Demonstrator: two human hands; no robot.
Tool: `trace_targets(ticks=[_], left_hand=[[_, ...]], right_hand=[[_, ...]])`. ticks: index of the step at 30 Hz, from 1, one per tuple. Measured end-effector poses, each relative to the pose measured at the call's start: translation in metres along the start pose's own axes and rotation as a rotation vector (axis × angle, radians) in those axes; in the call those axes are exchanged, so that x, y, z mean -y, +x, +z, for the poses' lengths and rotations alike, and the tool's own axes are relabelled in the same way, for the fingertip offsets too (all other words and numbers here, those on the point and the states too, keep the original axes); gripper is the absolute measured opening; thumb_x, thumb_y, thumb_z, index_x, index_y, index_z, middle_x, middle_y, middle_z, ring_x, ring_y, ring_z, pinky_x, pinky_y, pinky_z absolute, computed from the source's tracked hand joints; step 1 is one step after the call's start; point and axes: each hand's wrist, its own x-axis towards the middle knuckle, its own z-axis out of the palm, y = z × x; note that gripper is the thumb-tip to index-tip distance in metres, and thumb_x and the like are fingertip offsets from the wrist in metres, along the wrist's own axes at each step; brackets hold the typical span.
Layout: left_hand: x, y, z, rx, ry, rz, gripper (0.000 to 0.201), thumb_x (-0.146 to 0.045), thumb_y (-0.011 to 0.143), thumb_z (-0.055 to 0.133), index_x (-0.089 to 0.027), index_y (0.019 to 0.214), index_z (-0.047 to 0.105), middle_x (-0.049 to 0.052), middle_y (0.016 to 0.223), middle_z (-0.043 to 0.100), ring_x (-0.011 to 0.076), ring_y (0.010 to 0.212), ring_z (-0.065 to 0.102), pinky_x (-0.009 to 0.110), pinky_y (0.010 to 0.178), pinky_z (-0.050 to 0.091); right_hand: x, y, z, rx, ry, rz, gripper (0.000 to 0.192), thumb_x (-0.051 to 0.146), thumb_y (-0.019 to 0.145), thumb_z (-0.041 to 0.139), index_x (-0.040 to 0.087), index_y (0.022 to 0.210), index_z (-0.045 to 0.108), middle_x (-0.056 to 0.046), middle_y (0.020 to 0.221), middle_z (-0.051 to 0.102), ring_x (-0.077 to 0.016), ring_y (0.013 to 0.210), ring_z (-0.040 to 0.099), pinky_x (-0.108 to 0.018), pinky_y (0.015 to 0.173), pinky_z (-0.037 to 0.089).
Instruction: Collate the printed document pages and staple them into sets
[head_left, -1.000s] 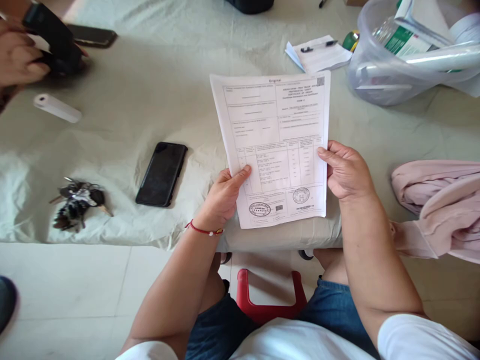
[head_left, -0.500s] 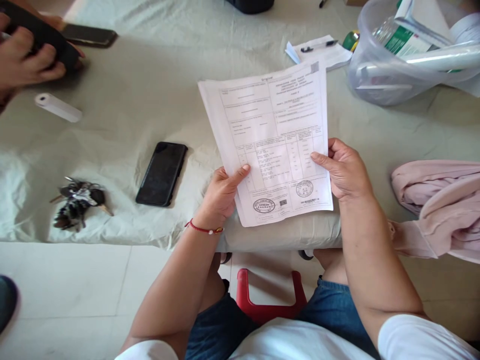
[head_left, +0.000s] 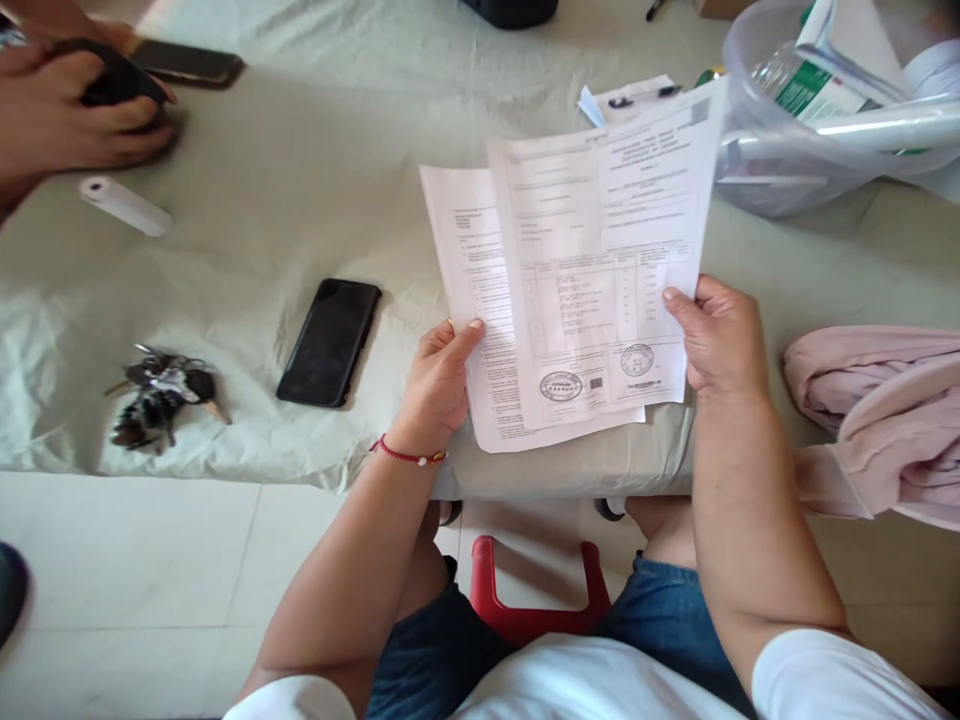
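Observation:
My right hand [head_left: 720,335] pinches the right edge of a printed form [head_left: 600,250] with a table and two round stamps near its bottom. My left hand [head_left: 439,380], with a red string bracelet at the wrist, grips the left edge of other printed sheets [head_left: 476,270] densely covered in text. The form overlaps these sheets and hides most of them. Both sets of paper are held above the cloth-covered table, slightly fanned apart. A black phone [head_left: 330,342] lies face up left of my left hand.
Keys [head_left: 169,395] and a white paper roll [head_left: 126,206] lie at left. Another person's hands [head_left: 82,110] hold a dark object near a second phone [head_left: 187,63]. A clear plastic tub [head_left: 765,180] stands back right; pink cloth [head_left: 885,400] lies at right. A red stool [head_left: 487,590] is below.
My right hand has moved right, sliding the stamped form off the sheets in my left hand, whose text now shows. The other person's hands have shifted on the dark object.

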Motion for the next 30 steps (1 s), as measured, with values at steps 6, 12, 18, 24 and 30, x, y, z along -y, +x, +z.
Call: trace_targets(ticks=[6,12,18,24,30], left_hand=[[0.003,-0.002,-0.001,0.024,0.023,-0.005,0.044,-0.053,0.076,0.096,-0.02,0.1,0.08,0.012,0.1,0.086,0.0342,0.105,0.084,0.044,0.09,0.069],[0.004,-0.001,0.0,0.007,0.025,-0.008,0.047,-0.053,0.073,0.097,-0.019,0.1,0.08,0.012,0.101,0.086,0.0343,0.105,0.083,0.044,0.09,0.069],[0.005,0.0,0.0,0.007,0.03,-0.011,0.047,-0.052,0.074,0.097,-0.018,0.1,0.079,0.012,0.102,0.086,0.0333,0.104,0.083,0.043,0.088,0.069],[0.003,-0.001,-0.001,0.013,0.04,-0.03,0.044,-0.05,0.074,0.097,-0.019,0.101,0.081,0.013,0.106,0.087,0.0348,0.109,0.083,0.046,0.096,0.068],[-0.002,-0.003,-0.001,0.014,0.022,-0.059,0.046,-0.042,0.069,0.1,-0.018,0.105,0.083,0.013,0.11,0.087,0.0389,0.114,0.082,0.052,0.103,0.067]], right_hand=[[0.008,0.012,-0.033,-0.209,0.049,-0.141,0.012,0.034,0.083,0.089,0.032,0.09,0.081,-0.001,0.107,0.086,-0.033,0.109,0.079,-0.055,0.106,0.063],[0.01,0.013,-0.034,-0.299,0.049,-0.17,0.011,0.032,0.083,0.085,0.031,0.092,0.08,-0.002,0.108,0.086,-0.0328,0.112,0.077,-0.054,0.109,0.061],[0.008,0.012,-0.03,-0.245,0.077,-0.128,0.013,0.035,0.083,0.088,0.036,0.092,0.079,-0.001,0.112,0.086,-0.0354,0.126,0.072,-0.057,0.114,0.058],[0.005,0.015,-0.027,-0.322,0.069,-0.158,0.01,0.025,0.081,0.085,0.029,0.09,0.082,-0.001,0.103,0.086,-0.0286,0.1,0.079,-0.051,0.104,0.064],[0.0,0.013,-0.019,-0.186,0.09,-0.097,0.03,0.039,0.068,0.097,0.025,0.091,0.083,-0.001,0.099,0.086,-0.025,0.091,0.079,-0.048,0.094,0.067]])
